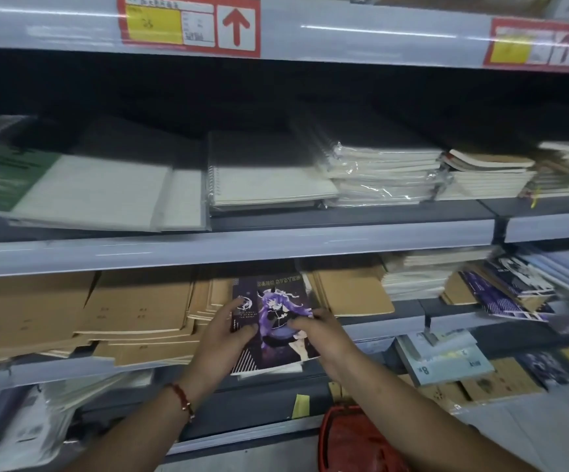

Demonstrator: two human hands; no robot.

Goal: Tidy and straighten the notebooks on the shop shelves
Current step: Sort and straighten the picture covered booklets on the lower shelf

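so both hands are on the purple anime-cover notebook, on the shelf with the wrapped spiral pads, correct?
Not quite. In the head view both the left hand and right hand hold the purple notebook, but it sits one shelf lower, among the brown kraft notebooks.

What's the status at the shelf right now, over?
Left hand and right hand both grip purple notebook. It's on the middle shelf, between brown notebook stacks. Nothing blocking.

The purple notebook (274, 318) reads "DARK SYSTEM" along its top edge. A red shelf label (189, 25) on the upper shelf rail carries a red up-arrow and a handwritten "26" on yellow; its smaller print is illegible. A pale blue notebook (446, 361) lower right shows "8".
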